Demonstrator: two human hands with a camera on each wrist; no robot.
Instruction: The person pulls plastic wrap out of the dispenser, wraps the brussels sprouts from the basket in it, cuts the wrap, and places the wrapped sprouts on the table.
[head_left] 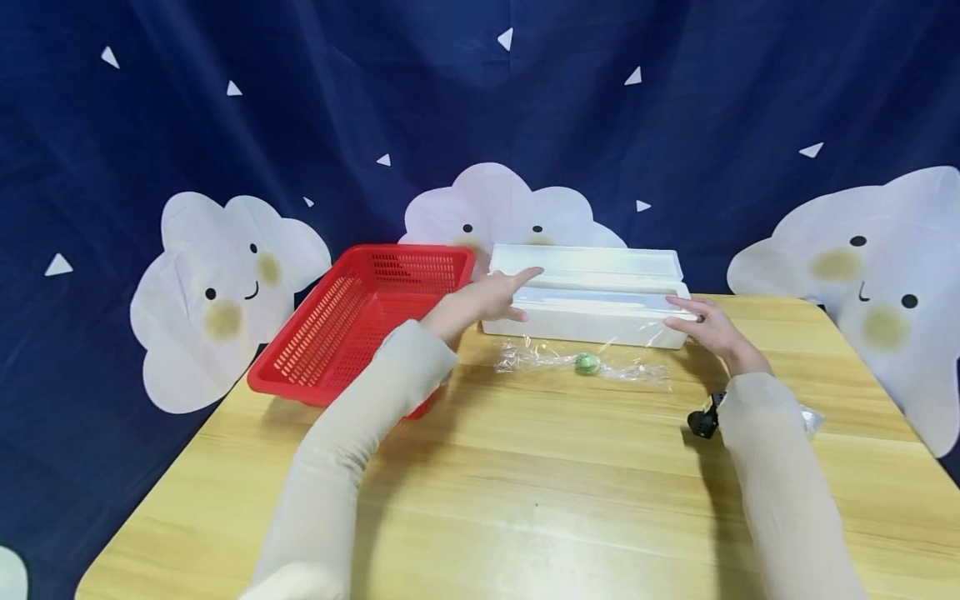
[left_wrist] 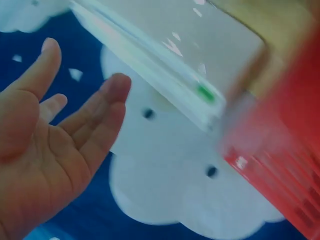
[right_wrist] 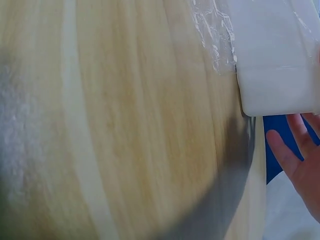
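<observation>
A long white box (head_left: 581,323) stands toward the back of the table with its lid (head_left: 592,260) raised. My left hand (head_left: 487,298) reaches over the box's left end, fingers spread and thumb apart; in the left wrist view its palm holds nothing. At the other end, my right hand (head_left: 712,332) has its fingers stretched toward the box's right edge; whether they touch it I cannot tell. In front of the box, a small round green thing (head_left: 587,363) lies in clear plastic film (head_left: 637,372). The film reaches up against the box's front, also in the right wrist view.
A red slotted plastic basket (head_left: 300,333) stands at the left, under my left forearm. By my right sleeve are a small black object (head_left: 703,422) and a crinkled clear packet (head_left: 812,419). A blue curtain (head_left: 337,100) with cloud prints hangs behind the wooden table (head_left: 525,517).
</observation>
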